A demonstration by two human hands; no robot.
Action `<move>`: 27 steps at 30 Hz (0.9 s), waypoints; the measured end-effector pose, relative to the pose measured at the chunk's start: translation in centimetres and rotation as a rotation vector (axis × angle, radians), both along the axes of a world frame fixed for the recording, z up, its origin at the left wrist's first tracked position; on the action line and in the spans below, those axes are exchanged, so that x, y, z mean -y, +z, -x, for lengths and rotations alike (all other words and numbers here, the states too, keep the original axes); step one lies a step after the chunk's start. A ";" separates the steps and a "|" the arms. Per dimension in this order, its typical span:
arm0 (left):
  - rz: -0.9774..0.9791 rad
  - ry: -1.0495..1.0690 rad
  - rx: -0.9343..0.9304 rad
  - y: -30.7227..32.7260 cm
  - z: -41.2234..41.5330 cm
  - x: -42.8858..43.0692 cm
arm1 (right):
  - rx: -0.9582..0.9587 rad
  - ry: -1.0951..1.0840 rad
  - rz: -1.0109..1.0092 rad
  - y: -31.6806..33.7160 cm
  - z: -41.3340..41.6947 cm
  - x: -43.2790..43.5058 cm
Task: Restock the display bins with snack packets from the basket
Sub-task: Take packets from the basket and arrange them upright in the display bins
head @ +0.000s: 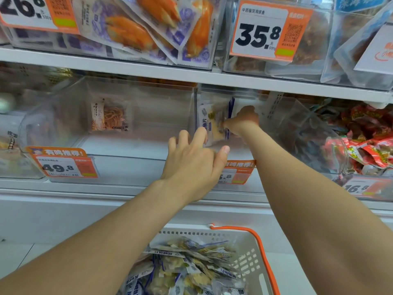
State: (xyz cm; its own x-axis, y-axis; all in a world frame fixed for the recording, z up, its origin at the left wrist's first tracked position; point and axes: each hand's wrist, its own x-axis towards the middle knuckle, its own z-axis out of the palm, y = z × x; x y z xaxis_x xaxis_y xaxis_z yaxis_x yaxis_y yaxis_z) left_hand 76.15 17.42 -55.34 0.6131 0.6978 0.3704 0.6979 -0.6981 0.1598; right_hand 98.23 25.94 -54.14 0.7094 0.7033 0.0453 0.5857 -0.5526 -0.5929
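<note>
- The right hand [244,122] is deep inside the clear bin [240,152], with fingers and thumb closed on a small stack of snack packets [212,122] that stands on edge just left of the grip
- The left hand [191,158] is below and to the left of that grip, fingers spread wide and holding nothing; its fingertips are near the stack's lower edge, but whether they touch it cannot be told
- The step in hand looks like seating this handful in the bin: I would let the stack down until its bottom edges rest on the bin floor, steady the near face with the free hand, and only then loosen the pinch so the stack does not fan out or topple forward
- It would help to keep the printed fronts facing out over the price tag [238,171], which sits below the grip
- The packets are flat, glossy film pouches in white and blue with a pale yellowish filling, and probably slippery against each other
- The bin is rigid, see-through and smooth-walled, with rounded corners
- Well below the grip, the basket [253,258] is pale perforated plastic with an orange handle [261,248], and it holds a pile of loose packets [187,262] of the same kind, so much restocking seems left to do
- Left of the grip, the neighbouring bin [148,145] holds one lone pouch [109,116]
</note>
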 end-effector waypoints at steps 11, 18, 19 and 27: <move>-0.019 0.017 0.021 -0.2 -0.1 0.0 | -0.215 0.268 0.132 0.1 0.1 0.7; -0.040 0.020 0.043 -0.5 -0.3 -0.1 | 0.150 0.169 0.196 0.9 0.6 -0.2; -0.044 0.021 0.046 -0.6 -0.3 -0.1 | 0.155 0.159 0.195 0.9 0.7 -0.1; -0.050 0.021 0.046 -0.7 -0.3 -0.1 | 0.011 0.217 0.119 -0.5 0.1 0.1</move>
